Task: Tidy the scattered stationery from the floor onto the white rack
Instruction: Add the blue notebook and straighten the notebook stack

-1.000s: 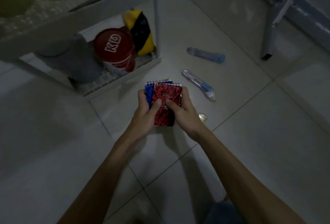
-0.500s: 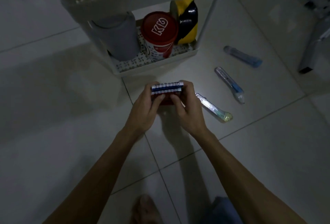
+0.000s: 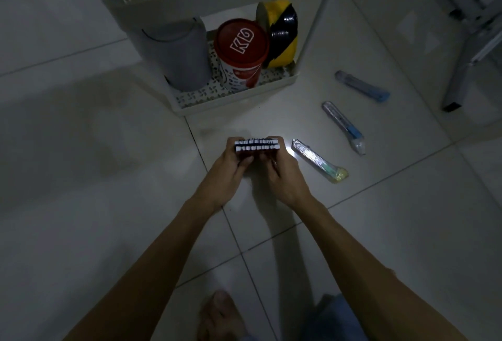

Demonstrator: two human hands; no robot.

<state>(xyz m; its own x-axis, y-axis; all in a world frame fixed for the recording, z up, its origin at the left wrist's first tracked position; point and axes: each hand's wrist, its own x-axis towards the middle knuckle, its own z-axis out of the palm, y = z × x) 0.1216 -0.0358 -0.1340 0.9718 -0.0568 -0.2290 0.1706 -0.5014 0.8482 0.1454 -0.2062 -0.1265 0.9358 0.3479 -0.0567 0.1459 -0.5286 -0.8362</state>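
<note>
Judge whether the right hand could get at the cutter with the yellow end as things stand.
Probably not yet: the cutter with the yellow end lies in the open just beside the right hand, but that hand shares its grip on the notebooks with the left hand.

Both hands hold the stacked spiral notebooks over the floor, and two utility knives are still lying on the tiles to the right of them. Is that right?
Not quite: the head view shows three utility knives on the tiles, not two: one beside the right hand, a second farther right and a third beyond it. The rest holds: the left hand and right hand hold the stacked spiral notebooks.
</note>
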